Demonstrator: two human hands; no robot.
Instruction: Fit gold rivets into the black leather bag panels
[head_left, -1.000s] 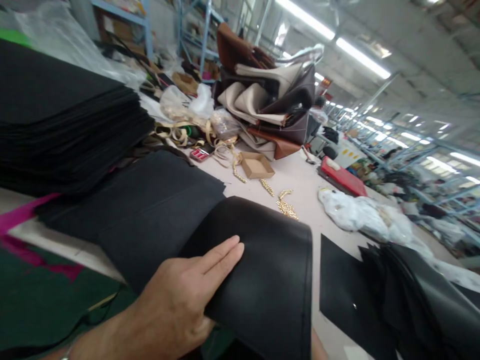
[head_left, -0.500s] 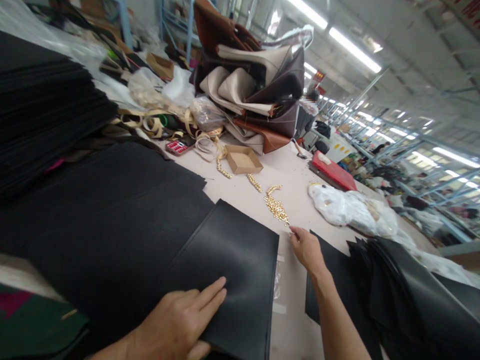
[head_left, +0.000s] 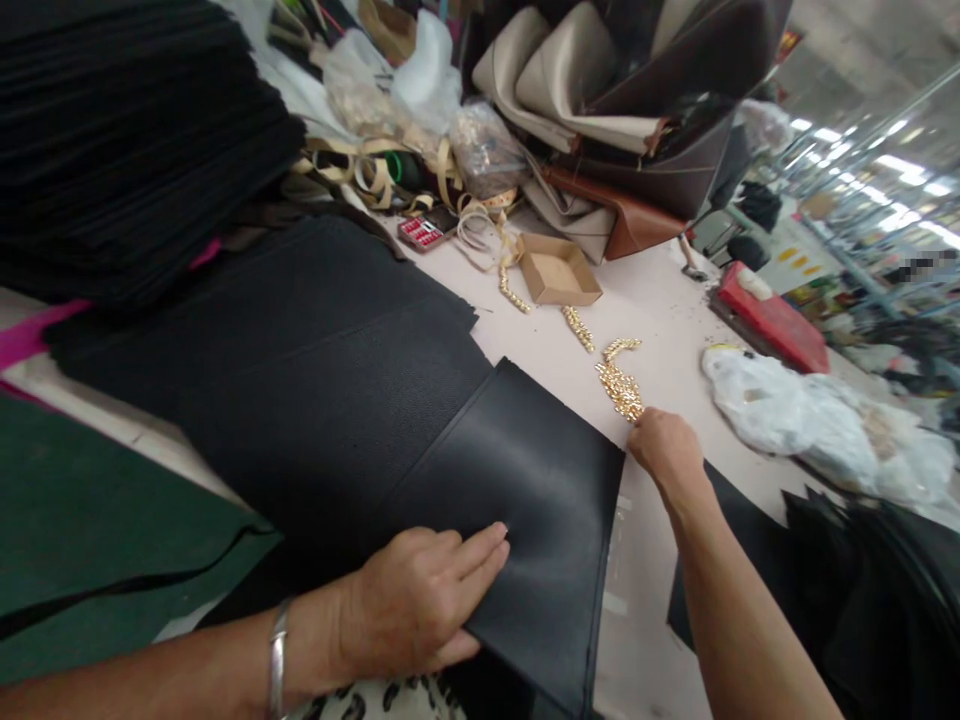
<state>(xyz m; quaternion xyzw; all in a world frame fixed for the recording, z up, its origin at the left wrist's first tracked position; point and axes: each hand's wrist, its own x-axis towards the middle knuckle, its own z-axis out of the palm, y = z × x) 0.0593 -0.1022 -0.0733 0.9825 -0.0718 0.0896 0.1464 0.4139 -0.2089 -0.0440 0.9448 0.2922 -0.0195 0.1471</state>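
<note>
My left hand [head_left: 420, 600] lies flat, fingers stretched out, on a black leather panel [head_left: 540, 500] that rests on the pale worktable [head_left: 660, 320]. My right hand [head_left: 667, 450] reaches forward past the panel's far corner and touches a pile of gold metal fittings [head_left: 621, 382]; its fingers are curled and hidden behind the knuckles. More gold fittings [head_left: 577, 326] trail toward a small open cardboard box [head_left: 556, 272]. Under the panel lie larger black sheets [head_left: 315, 350].
A tall stack of black sheets [head_left: 127, 130] stands at the left. Folded beige and brown leather [head_left: 622, 100] is piled at the back. A white plastic bag [head_left: 802, 410], a red flat thing [head_left: 772, 320], black cut pieces [head_left: 862, 580] at right, green material [head_left: 97, 530] at front left.
My right hand has come into view and reached forward to the gold fittings. The leather panel was lowered flat onto the table. My left hand stays flat on it.
</note>
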